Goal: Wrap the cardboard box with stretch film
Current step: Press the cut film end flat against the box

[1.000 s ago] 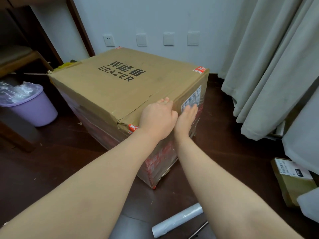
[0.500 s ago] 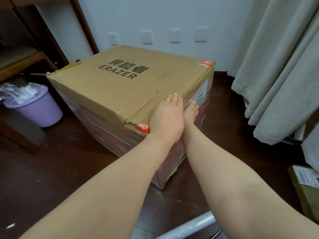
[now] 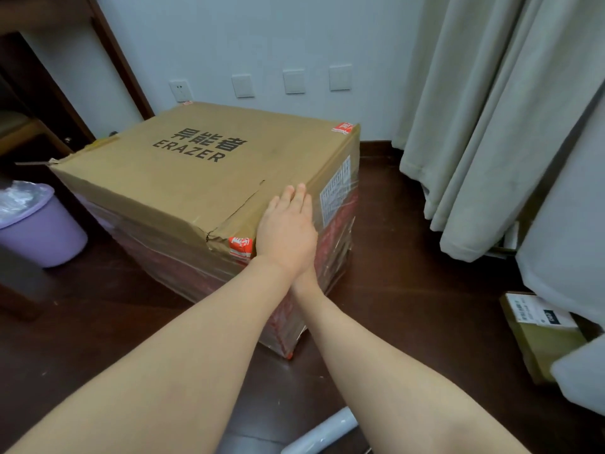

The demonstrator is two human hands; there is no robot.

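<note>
One big cardboard box (image 3: 203, 178) on dark floor (image 3: 409, 257) close to wall (image 3: 262, 44). Sides shiny with stretch film (image 3: 334, 244), top bare. Looks bulky, probably heavy-ish; stiff, but near corner torn and crumpled, film slick. Imo grab low edges or push flat sides, not torn flap. Person's left hand (image 3: 288, 231) flat on top edge, fingers straight, holding nothing. Mostly hidden behind it, right hand (image 3: 306, 281), can't tell open or curled. Spare film roll (image 3: 320, 432) on floor near arms. Beyond, purple bin (image 3: 42, 231) left, curtain (image 3: 491, 126) right.
</note>
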